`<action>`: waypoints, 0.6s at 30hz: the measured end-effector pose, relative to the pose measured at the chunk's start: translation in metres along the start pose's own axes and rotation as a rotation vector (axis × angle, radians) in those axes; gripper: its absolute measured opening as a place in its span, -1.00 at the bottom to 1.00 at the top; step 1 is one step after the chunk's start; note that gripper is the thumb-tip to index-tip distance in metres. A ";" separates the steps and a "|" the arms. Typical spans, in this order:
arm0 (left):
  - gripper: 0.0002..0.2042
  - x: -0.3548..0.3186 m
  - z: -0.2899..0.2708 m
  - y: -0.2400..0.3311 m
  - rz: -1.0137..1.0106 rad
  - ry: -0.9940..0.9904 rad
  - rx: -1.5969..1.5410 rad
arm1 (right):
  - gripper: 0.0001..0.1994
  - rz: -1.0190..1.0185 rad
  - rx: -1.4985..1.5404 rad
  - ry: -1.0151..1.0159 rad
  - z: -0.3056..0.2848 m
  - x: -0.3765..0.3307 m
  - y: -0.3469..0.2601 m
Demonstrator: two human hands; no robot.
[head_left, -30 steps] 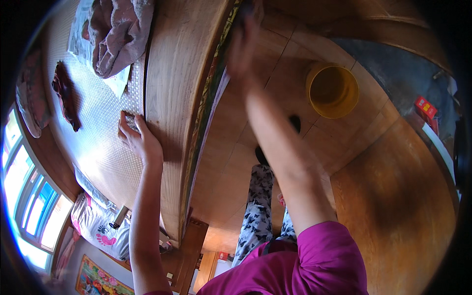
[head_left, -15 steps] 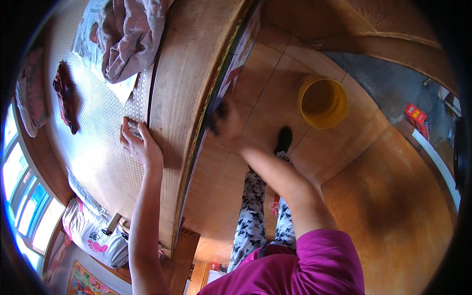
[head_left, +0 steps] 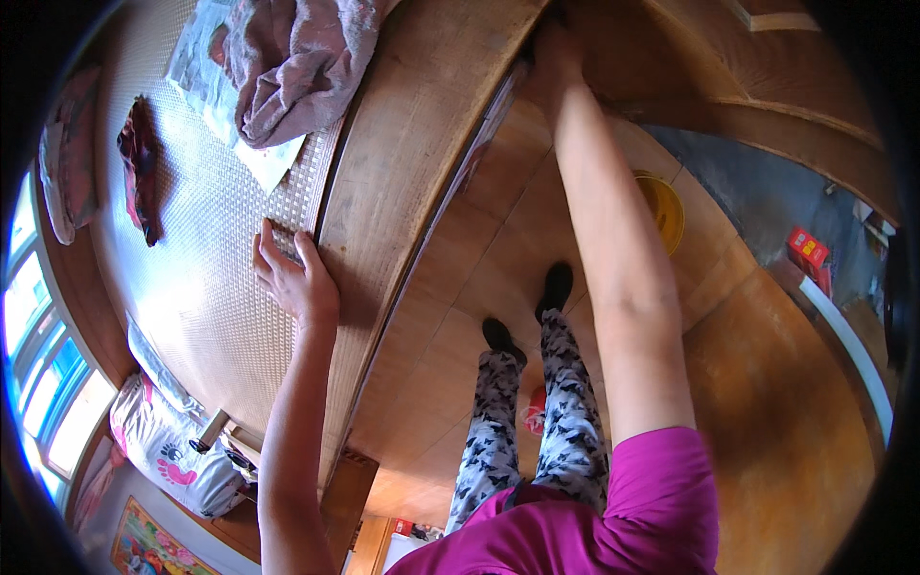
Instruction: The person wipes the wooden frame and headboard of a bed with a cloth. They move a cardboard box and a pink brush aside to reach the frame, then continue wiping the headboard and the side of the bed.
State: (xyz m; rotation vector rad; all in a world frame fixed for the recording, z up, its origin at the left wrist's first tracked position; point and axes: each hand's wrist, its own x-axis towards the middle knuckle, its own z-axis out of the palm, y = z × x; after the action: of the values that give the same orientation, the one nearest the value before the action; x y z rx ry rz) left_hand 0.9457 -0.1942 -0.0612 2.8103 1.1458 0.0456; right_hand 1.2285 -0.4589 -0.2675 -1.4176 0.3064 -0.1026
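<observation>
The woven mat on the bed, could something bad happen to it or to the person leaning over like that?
Maybe. The left hand presses flat on the woven mat by the wooden bed edge, so the mat might slide or wrinkle. The right hand stretches far out along that edge, so the person could tip forward. The yellow bucket stands on the floor close to the feet and could get kicked.

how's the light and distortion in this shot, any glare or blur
Head view: strong fisheye, so the wooden bed edge bows and a black rim rings the picture; daylight from the window at the lower left blows out and puts a pale glare on the woven mat by the left hand; the right hand near the top rim is dimmer and slightly soft.
</observation>
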 end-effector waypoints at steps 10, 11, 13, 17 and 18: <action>-0.41 0.002 -0.002 -0.002 0.057 -0.024 -0.021 | -0.53 0.243 -0.351 -0.216 0.013 -0.336 0.050; -0.41 0.002 -0.002 -0.005 0.045 -0.019 -0.021 | -0.54 0.378 -0.298 -0.267 0.009 -0.346 0.032; -0.40 0.002 -0.004 -0.008 0.044 -0.012 -0.020 | -0.56 0.645 -0.187 -0.366 -0.008 -0.341 -0.009; -0.40 -0.001 -0.006 -0.005 0.028 -0.016 -0.002 | -0.50 0.571 0.203 0.164 -0.019 -0.229 -0.006; -0.40 -0.001 -0.006 -0.009 0.015 -0.010 0.001 | -0.54 0.584 0.370 0.146 -0.017 -0.189 -0.030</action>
State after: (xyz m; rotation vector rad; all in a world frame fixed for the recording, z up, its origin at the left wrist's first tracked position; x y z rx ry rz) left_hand 0.9385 -0.1884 -0.0564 2.8169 1.1228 0.0325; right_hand 1.0462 -0.4324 -0.2119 -0.9131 0.7694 0.2083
